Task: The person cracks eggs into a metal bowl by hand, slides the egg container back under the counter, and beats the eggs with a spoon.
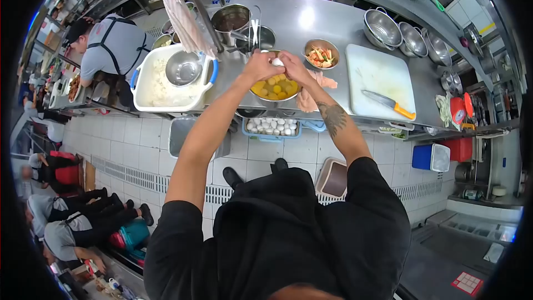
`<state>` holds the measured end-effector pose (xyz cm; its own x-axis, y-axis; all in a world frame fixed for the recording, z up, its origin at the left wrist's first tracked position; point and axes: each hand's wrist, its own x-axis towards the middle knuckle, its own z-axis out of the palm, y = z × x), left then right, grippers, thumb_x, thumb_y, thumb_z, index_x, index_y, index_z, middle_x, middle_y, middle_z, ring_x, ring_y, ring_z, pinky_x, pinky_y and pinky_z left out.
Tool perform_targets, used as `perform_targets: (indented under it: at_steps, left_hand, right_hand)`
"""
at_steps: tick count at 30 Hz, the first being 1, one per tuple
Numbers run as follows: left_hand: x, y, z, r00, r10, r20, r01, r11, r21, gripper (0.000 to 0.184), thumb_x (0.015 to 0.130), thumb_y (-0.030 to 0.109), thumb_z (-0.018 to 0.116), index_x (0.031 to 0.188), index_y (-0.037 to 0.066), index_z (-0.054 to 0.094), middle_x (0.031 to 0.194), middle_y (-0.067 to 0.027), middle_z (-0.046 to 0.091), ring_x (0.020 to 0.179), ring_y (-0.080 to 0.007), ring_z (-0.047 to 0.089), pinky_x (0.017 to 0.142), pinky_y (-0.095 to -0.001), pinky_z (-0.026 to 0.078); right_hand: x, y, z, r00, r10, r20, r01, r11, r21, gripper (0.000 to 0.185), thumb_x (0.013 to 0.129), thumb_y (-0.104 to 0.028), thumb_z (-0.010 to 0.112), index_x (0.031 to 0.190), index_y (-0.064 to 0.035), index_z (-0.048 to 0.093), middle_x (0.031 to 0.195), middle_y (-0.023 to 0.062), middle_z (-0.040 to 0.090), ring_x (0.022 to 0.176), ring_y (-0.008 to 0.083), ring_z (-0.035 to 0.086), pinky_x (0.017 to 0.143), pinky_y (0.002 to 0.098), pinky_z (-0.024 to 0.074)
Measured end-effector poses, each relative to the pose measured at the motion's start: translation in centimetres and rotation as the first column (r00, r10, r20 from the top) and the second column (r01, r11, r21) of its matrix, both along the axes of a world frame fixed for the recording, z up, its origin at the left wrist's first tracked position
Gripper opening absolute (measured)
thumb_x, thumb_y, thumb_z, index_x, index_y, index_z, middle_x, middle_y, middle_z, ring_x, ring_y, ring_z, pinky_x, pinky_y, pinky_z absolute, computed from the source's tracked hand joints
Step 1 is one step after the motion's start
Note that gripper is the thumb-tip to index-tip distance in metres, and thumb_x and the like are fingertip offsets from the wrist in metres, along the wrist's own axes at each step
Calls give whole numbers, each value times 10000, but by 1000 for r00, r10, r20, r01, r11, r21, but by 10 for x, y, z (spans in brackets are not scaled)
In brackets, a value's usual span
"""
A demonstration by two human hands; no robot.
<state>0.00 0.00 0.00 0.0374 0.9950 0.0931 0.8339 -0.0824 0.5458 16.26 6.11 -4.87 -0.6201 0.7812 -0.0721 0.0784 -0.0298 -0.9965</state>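
Above a metal bowl of cracked eggs [276, 88], my left hand [260, 68] and my right hand [294, 67] come together with their fingers closed round a white egg [277, 63]. Several whole yolks lie in the bowl. The bowl's far rim is partly hidden behind my hands. A crumpled pinkish cloth [307, 100] lies by the bowl, under my right forearm. Below the counter, a blue crate of white eggs [272, 127] stands near my feet.
Right of the bowl are a bowl of sliced vegetables [321, 55] and a white cutting board [377, 66] with an orange-handled knife [388, 103]. A white tub [147, 94] stands left, pots [232, 21] behind. A co-worker [114, 44] bends at the left; others are farther off.
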Motion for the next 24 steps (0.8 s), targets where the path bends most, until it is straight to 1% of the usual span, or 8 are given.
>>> perform_targets:
  at_steps: [2,5,8,11,14,20,23,24]
  left_hand:
    - [0,-3,2,999,2,49,-4,999,52,488,642,411,747,1007,91,703,940,-236,671,984,-394,608,885,-447,492]
    - [-1,3,-12,987,-13,157,2,997,74,495,640,406,748,1003,74,698,912,-231,670,911,-383,629,849,-435,506]
    - [-1,-3,-13,991,-2,131,-15,992,126,497,641,407,746,997,64,694,879,-213,676,839,-371,645,817,-420,515]
    - [-1,-1,-13,993,-3,120,-13,990,137,482,644,401,745,992,70,697,870,-208,677,833,-372,649,797,-420,517]
    - [-3,5,-16,993,-16,121,4,995,102,466,647,398,742,975,71,696,875,-215,673,845,-377,640,801,-423,512]
    - [-1,-4,1,974,-34,222,26,999,35,464,642,393,742,969,69,684,895,-227,662,908,-388,617,819,-434,500]
    - [-4,-7,1,987,-99,126,88,992,92,452,649,373,734,1002,94,683,921,-259,643,965,-404,594,830,-445,499]
    - [-5,-7,1,992,-100,79,93,992,87,456,653,367,730,1025,107,678,935,-271,630,980,-411,585,840,-453,498]
  right_hand:
    - [0,-1,2,1000,13,-20,-10,990,143,295,1009,-296,431,922,-41,548,780,22,500,758,120,467,709,279,425]
    - [3,-4,10,999,35,12,-36,975,219,306,1012,-297,426,924,-29,544,775,26,497,763,125,468,714,285,424]
    - [5,-1,5,997,79,28,-83,959,271,318,1013,-305,425,929,-24,548,774,32,507,765,127,476,716,288,428]
    - [7,-2,13,996,80,40,-88,961,264,331,1011,-321,429,933,-24,553,781,39,520,760,133,479,716,293,430]
    - [9,2,12,994,87,72,-104,954,281,343,1008,-340,438,944,-25,560,790,43,533,759,138,486,719,292,434]
    - [12,8,6,994,100,53,-112,939,326,347,1000,-347,457,961,-16,551,795,48,535,780,134,494,722,296,435]
    - [13,8,5,994,109,25,-109,884,455,357,998,-383,445,987,-42,553,804,86,562,763,193,519,720,316,438]
    - [14,10,9,985,116,124,-165,835,524,359,995,-399,442,1006,-59,557,822,103,579,764,231,539,711,337,447]
